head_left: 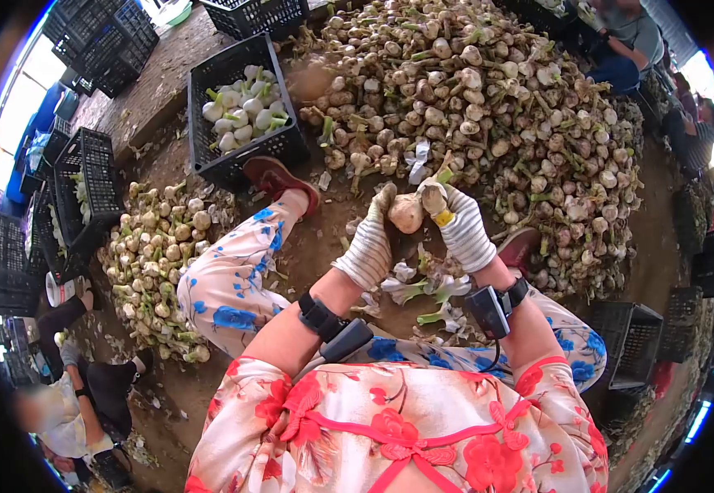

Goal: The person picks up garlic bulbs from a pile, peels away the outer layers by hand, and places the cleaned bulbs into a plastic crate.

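Between my two gloved hands is a brownish garlic bulb (pixel 406 213). My left hand (pixel 371 238), in a striped white glove, presses its fingertips to the bulb's left side. At the bulb's right side, my right hand (pixel 458 223) closes its fingers around the upper part, near a short green stem; whether a tool is in it I cannot make out. Peeled skins and stem scraps (pixel 429 287) lie on the ground below my hands. Just beyond them rises a large heap of unpeeled garlic (pixel 472 107).
A black crate (pixel 291 146) of white peeled bulbs stands ahead to the left. A smaller garlic pile (pixel 156 263) lies beside my left leg. Stacked crates (pixel 102 41) are at the upper left, an empty-looking crate (pixel 626 345) at the right. Other people sit at both sides.
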Motion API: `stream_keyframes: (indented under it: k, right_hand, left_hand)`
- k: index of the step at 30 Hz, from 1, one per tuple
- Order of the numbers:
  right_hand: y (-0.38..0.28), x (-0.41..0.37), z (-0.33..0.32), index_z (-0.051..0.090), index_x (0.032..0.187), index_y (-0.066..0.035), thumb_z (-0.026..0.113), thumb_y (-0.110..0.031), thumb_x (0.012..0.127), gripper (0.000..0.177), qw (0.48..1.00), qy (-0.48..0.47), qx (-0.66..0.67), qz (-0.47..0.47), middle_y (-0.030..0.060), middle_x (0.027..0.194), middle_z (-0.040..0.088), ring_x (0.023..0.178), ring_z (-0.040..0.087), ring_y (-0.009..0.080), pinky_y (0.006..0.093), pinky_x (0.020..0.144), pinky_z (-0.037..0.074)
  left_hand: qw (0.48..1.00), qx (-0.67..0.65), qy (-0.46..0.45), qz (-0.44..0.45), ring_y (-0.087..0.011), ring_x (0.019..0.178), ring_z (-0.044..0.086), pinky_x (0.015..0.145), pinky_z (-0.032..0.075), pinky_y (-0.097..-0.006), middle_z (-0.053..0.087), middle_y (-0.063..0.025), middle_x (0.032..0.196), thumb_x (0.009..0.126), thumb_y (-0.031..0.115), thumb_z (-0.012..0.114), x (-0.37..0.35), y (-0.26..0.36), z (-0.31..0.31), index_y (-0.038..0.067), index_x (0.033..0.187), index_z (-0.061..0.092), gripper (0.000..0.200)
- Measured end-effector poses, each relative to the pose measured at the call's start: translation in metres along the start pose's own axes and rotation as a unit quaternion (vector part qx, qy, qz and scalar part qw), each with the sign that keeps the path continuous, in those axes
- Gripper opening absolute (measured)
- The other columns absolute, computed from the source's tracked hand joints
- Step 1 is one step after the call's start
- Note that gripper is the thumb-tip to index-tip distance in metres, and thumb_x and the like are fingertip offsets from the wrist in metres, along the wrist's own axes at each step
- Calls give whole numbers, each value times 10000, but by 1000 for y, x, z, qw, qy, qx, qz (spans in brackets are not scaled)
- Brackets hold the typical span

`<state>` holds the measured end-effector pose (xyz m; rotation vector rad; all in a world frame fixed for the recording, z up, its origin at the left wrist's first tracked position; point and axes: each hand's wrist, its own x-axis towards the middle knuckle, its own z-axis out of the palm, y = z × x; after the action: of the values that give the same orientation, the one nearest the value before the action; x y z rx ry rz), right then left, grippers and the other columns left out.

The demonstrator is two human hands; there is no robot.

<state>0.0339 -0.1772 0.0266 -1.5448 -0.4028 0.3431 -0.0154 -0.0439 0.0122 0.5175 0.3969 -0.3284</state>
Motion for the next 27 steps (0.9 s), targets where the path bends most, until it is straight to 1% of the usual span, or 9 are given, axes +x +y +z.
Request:
stream_keyframes:
  k: [3, 5, 6, 10, 12, 15, 19, 24, 27]
  right_hand:
    - [4, -5, -3, 571, 1010, 12, 575, -155, 836, 241, 999, -14, -39, -27, -1, 833, 593, 741, 473, 51, 218, 655, 424]
    - [-5, -8, 2, 577, 983, 14, 568, -169, 846, 228, 998, -9, -52, -44, -4, 800, 588, 725, 462, 43, 211, 627, 419]
    - [-2, -10, 2, 577, 983, 14, 568, -169, 846, 228, 997, -10, -54, -47, -4, 800, 588, 725, 462, 43, 211, 627, 419]
    - [15, -3, -1, 584, 984, -13, 545, -221, 864, 244, 997, 39, 57, 26, -12, 810, 589, 694, 504, 39, 197, 609, 431]
    - [13, -4, -4, 585, 983, -14, 553, -226, 861, 247, 979, 45, 127, 154, -11, 835, 591, 691, 500, 33, 190, 600, 428]
    - [7, -5, 16, 586, 952, -2, 561, -184, 847, 212, 990, 52, 116, 64, 19, 711, 592, 620, 488, 44, 213, 525, 421]
    - [17, -1, 9, 585, 899, 25, 547, -95, 817, 151, 976, 53, -200, -72, 47, 653, 573, 609, 457, 40, 232, 514, 401]
    - [12, -10, 3, 579, 990, -19, 569, -191, 850, 222, 984, 27, 167, 59, -4, 836, 602, 720, 516, 48, 199, 605, 435]
    - [16, -11, 10, 565, 1034, -31, 588, -217, 837, 272, 963, 27, 245, 109, 4, 874, 595, 761, 541, 55, 194, 635, 451]
  left_hand:
    - [996, -74, 50, -12, -143, 587, 577, 447, 455, -252, 616, -24, 754, 798, 591, 438, -5, -1, 2, 118, 920, 583, 510]
    - [974, -85, -190, -84, -154, 455, 541, 372, 416, -240, 605, -17, 648, 797, 602, 426, -6, 6, -18, 120, 878, 585, 514]
    - [974, -85, -193, -82, -154, 455, 541, 372, 416, -240, 605, -17, 648, 797, 602, 426, -6, 5, -19, 120, 878, 585, 514]
    - [996, -50, 68, -37, -142, 536, 567, 455, 476, -267, 587, -19, 690, 784, 468, 573, -17, 17, 18, 110, 928, 585, 387]
    - [963, 251, -3, 98, -175, 817, 548, 697, 478, -284, 544, -59, 963, 787, 417, 584, -18, 19, 4, 77, 1168, 413, 539]
    - [860, 379, -37, 340, -140, 898, 524, 788, 475, -288, 498, -83, 1078, 720, 41, 679, -20, 4, -4, 38, 1250, 328, 636]
    - [946, 242, 8, 215, -119, 772, 548, 666, 489, -233, 555, -63, 918, 829, 157, 510, -25, 6, -6, 52, 1135, 475, 325]
    - [983, -21, -180, 17, -181, 772, 588, 571, 523, -307, 574, -83, 926, 833, 382, 504, -6, 19, -23, 70, 1155, 458, 451]
    - [994, 27, -103, 6, -181, 774, 589, 585, 509, -284, 575, -73, 950, 856, 434, 467, 6, 12, -23, 75, 1160, 462, 471]
